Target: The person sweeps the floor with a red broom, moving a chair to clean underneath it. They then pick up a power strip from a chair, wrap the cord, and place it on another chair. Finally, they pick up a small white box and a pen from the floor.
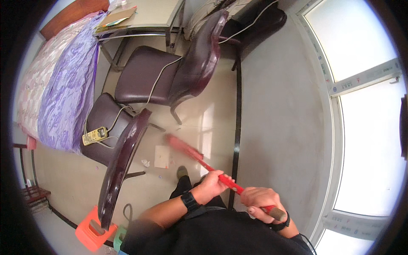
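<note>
Both my hands grip the red handle of a broom (207,166), which slants from lower right to upper left. My right hand (263,204) is closed round the handle near its bare end. Farther down the handle, my left hand (215,185) wraps round it, with a black watch on that wrist. The red broom head (183,146) is blurred and lies low over the tiled floor. Beside it on the floor are a pale flat sheet (162,156) and a crumpled white scrap (145,163).
Two dark leather chairs (145,75) (122,169) stand ahead and left, a cable and yellow power strip (95,135) on them. Beyond are a table (146,14) and a bed (63,86). An orange plastic stool (92,234) is lower left; a wall (280,111) is right.
</note>
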### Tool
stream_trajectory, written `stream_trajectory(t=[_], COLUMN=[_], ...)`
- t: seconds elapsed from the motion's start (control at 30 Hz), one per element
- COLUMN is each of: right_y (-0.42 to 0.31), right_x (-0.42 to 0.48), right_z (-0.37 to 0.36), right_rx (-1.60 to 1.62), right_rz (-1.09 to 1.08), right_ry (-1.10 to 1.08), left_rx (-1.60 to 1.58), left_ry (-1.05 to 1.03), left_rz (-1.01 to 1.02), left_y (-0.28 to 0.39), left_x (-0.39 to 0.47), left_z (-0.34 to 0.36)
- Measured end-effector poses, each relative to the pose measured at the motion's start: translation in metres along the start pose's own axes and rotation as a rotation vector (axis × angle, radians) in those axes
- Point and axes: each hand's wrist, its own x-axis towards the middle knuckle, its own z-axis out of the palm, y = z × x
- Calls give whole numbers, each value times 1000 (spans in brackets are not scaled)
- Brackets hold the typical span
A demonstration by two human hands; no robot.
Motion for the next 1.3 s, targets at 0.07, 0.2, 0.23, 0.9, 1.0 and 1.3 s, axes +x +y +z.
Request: stream_trajectory(t=[0.07,0.2,0.23,0.9,1.0,1.3], right_y=[-3,17,35,52,85,143], right_x=[-2,4,7,112,150,279], right_z=[1,3,2,11,0,-53], right_rx=[-43,-248,-306,-241,-395,-538], right_rz=[-7,-57,-84,163,244,226], right_ry=[27,69,55,-16,349,733], left_rx=[-3,145,169,769,542,120], left_ry=[-74,-138,-176,-257,-234,-196], left_rz=[-41,-15,12,868,726,804], left_y=[-3,6,14,96,122,109], left_x=[7,43,56,-73,-44,-54], left_z=[2,26,25,-39,-74,-47])
